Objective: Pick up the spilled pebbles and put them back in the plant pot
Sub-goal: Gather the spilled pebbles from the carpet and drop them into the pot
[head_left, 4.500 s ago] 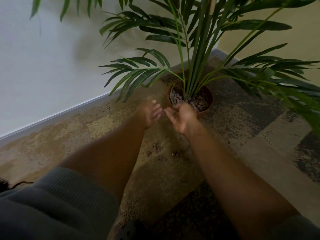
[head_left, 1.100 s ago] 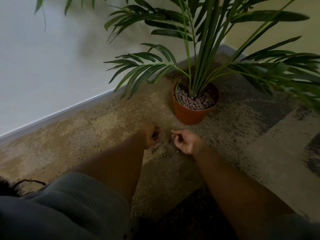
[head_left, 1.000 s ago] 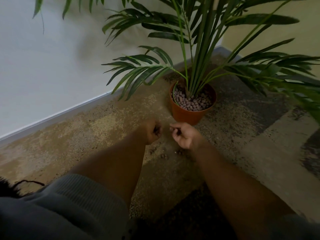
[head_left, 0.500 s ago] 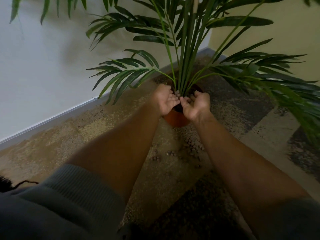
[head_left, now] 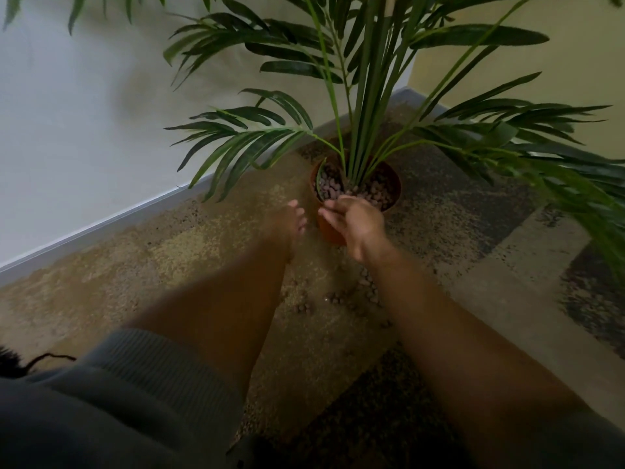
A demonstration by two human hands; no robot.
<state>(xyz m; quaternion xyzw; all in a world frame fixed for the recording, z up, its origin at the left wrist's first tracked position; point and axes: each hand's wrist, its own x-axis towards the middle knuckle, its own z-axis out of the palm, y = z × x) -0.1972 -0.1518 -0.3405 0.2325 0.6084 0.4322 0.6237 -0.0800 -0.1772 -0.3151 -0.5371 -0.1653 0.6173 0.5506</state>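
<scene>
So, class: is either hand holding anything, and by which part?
Cannot be told: the right hand curls over the terracotta plastic pot rim; the left hand beside it looks empty.

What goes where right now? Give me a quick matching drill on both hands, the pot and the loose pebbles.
1. right hand
2. left hand
3. spilled pebbles
4. plant pot

a. scattered on the carpet between the forearms
b. at the near rim of the pot
c. in the corner, holding pebbles
d. just left of the pot

Pairs: 1-b, 2-d, 3-a, 4-c
</scene>
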